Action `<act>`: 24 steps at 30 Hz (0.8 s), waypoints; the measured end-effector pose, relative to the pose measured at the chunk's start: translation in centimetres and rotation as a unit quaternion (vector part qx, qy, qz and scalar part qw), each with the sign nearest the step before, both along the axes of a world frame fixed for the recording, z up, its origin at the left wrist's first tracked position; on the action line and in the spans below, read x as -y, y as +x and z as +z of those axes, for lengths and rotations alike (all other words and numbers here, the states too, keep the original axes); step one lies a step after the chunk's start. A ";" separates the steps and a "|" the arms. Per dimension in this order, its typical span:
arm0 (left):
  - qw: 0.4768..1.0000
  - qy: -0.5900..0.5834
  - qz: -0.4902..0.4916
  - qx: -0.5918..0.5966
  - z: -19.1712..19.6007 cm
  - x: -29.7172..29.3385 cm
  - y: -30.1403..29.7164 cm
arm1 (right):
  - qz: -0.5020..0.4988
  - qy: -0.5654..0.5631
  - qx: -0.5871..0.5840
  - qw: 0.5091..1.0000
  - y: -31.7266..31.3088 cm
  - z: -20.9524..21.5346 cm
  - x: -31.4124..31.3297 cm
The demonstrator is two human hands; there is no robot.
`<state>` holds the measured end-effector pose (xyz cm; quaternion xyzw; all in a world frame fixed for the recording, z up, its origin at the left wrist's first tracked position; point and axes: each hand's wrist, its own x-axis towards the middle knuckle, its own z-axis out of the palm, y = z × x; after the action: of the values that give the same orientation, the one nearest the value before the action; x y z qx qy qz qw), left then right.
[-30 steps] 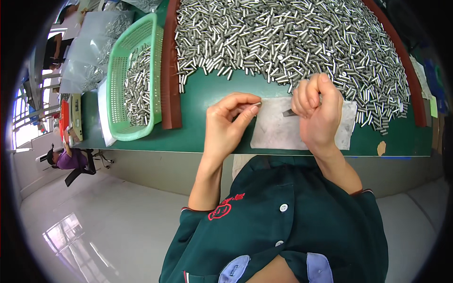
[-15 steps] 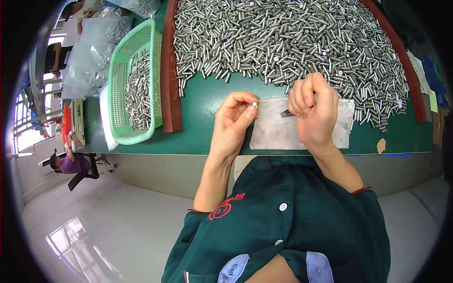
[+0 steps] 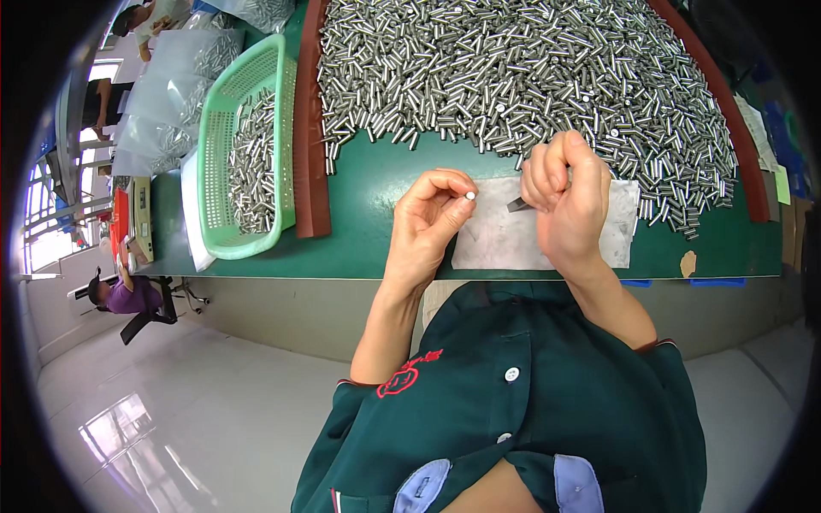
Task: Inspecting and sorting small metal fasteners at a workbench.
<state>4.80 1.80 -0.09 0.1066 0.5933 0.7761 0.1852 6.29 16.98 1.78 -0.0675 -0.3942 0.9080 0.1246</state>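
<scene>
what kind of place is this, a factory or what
Most likely a factory sorting or inspection bench: a huge heap of small metal pins covers the green table, and a green basket holds more.

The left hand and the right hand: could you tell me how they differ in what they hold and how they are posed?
The left hand pinches a small silver pin end-on between thumb and fingertips; the right hand grips a dark, thin tool pointing toward the left hand. The left hand is over bare green table, the right hand over the grey mat. Both are raised just short of the heap of pins.
</scene>
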 end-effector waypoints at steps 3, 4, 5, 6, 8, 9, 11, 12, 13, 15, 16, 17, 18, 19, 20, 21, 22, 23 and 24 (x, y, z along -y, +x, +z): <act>0.985 0.101 -0.001 0.143 0.7 0.4 -0.2 | -0.002 -0.001 -0.002 1.000 -0.1 0.0 0.0; 0.984 0.105 -0.003 0.146 0.5 0.6 -0.4 | -0.002 -0.003 -0.004 1.000 -0.1 -0.1 0.0; 0.984 0.105 -0.001 0.146 0.6 0.7 -0.5 | -0.001 -0.003 -0.005 1.000 -0.2 -0.2 0.0; 0.978 0.120 -0.003 0.168 0.9 0.8 -0.6 | 0.001 0.012 -0.008 1.000 -0.2 -0.2 0.0; 0.968 0.147 -0.010 0.201 1.1 1.1 -0.8 | 0.003 0.027 -0.012 1.000 -0.1 -0.1 0.0; 0.969 0.148 -0.010 0.200 1.0 1.2 -0.9 | 0.002 0.026 -0.006 1.000 -0.1 -0.1 0.0; 0.966 0.156 -0.014 0.207 1.1 1.3 -1.0 | 0.001 0.025 -0.001 1.000 -0.1 -0.1 0.0; 0.966 0.156 -0.014 0.206 1.1 1.4 -1.1 | 0.003 0.022 -0.002 1.000 -0.1 -0.1 0.0; 0.967 0.156 0.008 0.203 1.2 1.4 -1.3 | 0.005 0.019 -0.002 1.000 -0.1 -0.1 0.0; 0.967 0.166 0.045 0.188 1.5 1.6 -1.7 | 0.003 0.004 -0.001 1.000 -0.1 -0.1 -0.1; 0.966 0.171 0.061 0.184 1.6 1.7 -2.1 | 0.001 -0.011 0.001 1.000 0.0 -0.1 -0.1; 0.983 0.097 0.078 0.135 1.2 2.4 -2.8 | 0.000 -0.010 0.001 1.000 0.0 -0.1 -0.2; 0.991 0.022 0.098 0.085 1.4 2.8 -3.4 | -0.001 -0.007 0.002 1.000 0.0 0.0 -0.1; 0.974 -0.145 0.173 -0.020 1.9 1.7 -3.4 | -0.003 -0.003 0.002 1.000 0.0 0.1 0.0; 0.945 -0.261 0.170 -0.096 1.9 1.9 -3.9 | -0.001 -0.004 0.002 1.000 -0.1 0.1 0.1; 0.898 -0.372 0.162 -0.169 1.7 2.0 -4.4 | 0.000 -0.006 0.000 1.000 -0.1 0.1 0.0; 0.849 -0.452 0.170 -0.215 1.7 1.7 -4.8 | 0.000 -0.008 -0.002 1.000 -0.1 0.1 0.0; 0.849 -0.452 0.170 -0.215 1.4 1.6 -4.9 | 0.000 -0.008 -0.001 1.000 -0.1 0.0 0.0; 0.813 -0.497 0.174 -0.248 1.2 1.4 -5.1 | -0.001 -0.009 -0.002 1.000 -0.1 0.1 0.0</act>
<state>-0.27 0.36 1.11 0.0841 0.9326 0.3422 -0.0787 6.19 16.97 1.84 -0.0671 -0.3860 0.9115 0.1256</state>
